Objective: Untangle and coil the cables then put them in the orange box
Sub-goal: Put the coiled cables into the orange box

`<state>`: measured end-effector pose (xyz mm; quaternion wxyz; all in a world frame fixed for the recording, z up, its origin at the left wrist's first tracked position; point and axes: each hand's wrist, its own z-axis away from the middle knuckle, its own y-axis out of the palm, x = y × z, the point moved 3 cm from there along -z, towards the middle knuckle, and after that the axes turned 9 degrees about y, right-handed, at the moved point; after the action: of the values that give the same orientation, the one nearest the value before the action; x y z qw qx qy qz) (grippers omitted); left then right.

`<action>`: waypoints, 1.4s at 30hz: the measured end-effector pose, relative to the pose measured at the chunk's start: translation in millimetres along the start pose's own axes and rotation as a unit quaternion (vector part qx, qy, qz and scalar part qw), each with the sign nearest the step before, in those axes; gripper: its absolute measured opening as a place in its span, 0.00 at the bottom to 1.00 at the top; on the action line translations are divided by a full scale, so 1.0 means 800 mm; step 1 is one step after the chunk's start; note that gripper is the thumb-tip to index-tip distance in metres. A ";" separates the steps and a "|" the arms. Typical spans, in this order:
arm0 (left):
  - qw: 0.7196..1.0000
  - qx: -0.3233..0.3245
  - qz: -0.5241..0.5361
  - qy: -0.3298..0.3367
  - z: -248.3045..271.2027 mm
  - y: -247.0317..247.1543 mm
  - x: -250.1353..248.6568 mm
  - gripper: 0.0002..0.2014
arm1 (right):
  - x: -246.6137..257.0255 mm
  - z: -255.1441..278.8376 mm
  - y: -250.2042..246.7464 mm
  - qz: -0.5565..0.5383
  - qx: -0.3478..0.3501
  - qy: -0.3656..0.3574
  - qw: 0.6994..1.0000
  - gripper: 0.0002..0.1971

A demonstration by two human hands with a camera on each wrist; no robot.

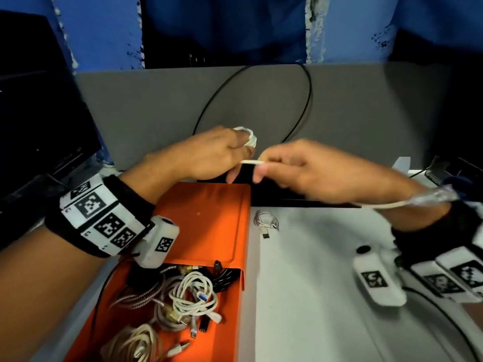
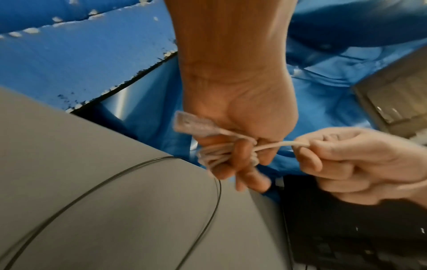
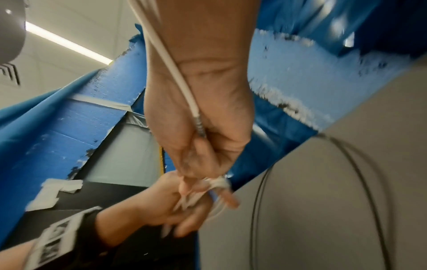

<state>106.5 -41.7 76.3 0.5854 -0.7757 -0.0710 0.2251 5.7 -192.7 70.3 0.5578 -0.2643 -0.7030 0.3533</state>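
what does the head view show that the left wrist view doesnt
Only the head view shows the orange box with coiled cables inside and a small white coil lying on the table beside it. Only the left wrist view shows the white cable's flat connector jutting from the left hand's wraps. Both show the right hand pinching the cable's taut stretch, and a thin black cable on the grey panel.

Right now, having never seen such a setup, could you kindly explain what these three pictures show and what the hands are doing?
No machine here: a person wears cameras. One picture comes from the head, looking down; the other two look along each wrist. The left hand holds a white cable wound in loops around its fingers, and the right hand pinches the cable's loose stretch, which trails back past that wrist. On the white table stands the orange box, already holding several cables, and a small coiled white cable lies beside it. The patterned bands are wrist markers.
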 end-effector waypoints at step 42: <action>0.892 -0.272 0.358 -0.050 0.010 -0.023 -0.035 0.16 | 0.019 -0.041 0.020 -0.647 -0.238 0.039 0.723 0.19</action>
<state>80.7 -39.8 99.4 0.2272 -0.8650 0.1236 0.4299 33.6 -164.5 70.9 0.5968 0.1175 -0.7415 -0.2833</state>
